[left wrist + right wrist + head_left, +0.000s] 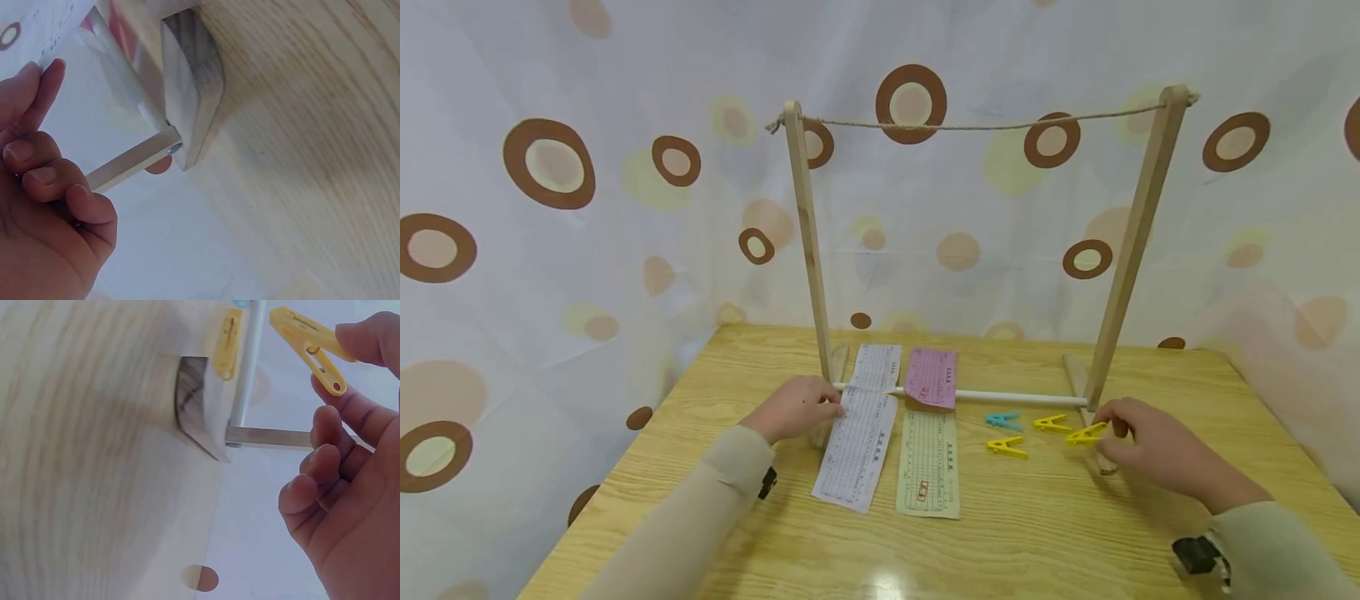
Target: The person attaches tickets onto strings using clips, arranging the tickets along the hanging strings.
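Note:
At the left of the head view, my left hand [793,408] pinches the upper edge of a long white printed slip [856,454] between thumb and forefinger. The left wrist view shows the paper [34,31] at those fingertips, with the other fingers curled in. My right hand [1157,446] holds a yellow clothespin [1084,434] near the rack's right foot. Seen from the right wrist, thumb and forefinger pinch the handle ends of the clothespin [310,347]. Two more yellow clothespins [1051,423] and a blue one [1002,420] lie on the table beside that hand.
A wooden rack stands on the table [1037,533], with a left post [808,242], a right post [1135,242], a string [970,127] across the top and a white bar [1018,398] below. Green [928,467], pink [931,377] and second white [877,367] slips lie around the bar.

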Motion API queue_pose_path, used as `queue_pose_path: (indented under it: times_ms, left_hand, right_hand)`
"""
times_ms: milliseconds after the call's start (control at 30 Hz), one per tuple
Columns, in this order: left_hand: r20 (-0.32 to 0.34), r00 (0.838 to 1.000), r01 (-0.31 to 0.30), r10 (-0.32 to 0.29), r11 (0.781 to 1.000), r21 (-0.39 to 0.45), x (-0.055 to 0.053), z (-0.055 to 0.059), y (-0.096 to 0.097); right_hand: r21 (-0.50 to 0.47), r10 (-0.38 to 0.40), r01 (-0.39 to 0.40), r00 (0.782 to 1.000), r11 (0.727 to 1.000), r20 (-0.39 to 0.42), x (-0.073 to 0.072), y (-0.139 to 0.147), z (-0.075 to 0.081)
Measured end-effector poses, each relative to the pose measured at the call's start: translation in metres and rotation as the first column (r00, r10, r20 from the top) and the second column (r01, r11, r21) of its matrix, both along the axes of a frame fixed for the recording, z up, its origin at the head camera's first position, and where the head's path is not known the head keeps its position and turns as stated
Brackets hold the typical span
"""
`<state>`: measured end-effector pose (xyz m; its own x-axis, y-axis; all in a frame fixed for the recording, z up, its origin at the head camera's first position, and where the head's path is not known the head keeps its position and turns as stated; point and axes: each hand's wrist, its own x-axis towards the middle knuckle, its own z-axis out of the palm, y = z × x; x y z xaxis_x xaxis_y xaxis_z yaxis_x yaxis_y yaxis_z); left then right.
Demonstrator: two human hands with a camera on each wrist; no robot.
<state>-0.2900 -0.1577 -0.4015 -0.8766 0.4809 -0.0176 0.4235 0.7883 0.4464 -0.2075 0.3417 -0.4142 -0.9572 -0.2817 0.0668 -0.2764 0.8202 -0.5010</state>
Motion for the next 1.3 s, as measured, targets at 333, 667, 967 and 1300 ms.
queue_pose_path:
  times_ms: [333, 667, 967, 1300]
  left_hand:
    - [-0.067, 0.995, 0.078, -0.075, 0.996, 0.036, 0.006, 0.015, 0.006]
    - [-0.090, 0.988, 0.133, -0.128, 0.990, 0.047, 0.013, 0.048, 0.019]
    - [-0.092, 0.986, 0.151, -0.138, 0.975, 0.164, 0.015, 0.071, 0.028]
    - [-0.202, 0.967, 0.200, -0.156, 0.956, 0.217, 0.013, 0.095, 0.044]
  right_hand:
    - [-0.042, 0.001, -0.004, 0.998, 0.999, -0.059, 0.000, 0.004, 0.016]
    - [-0.120, 0.007, -0.024, 0.991, 0.992, -0.137, 0.002, 0.006, 0.035]
    - [-0.140, 0.005, -0.035, 0.978, 0.990, -0.209, 0.002, 0.010, 0.055]
    - [-0.135, -0.004, -0.051, 0.925, 0.989, -0.379, -0.002, 0.013, 0.090]
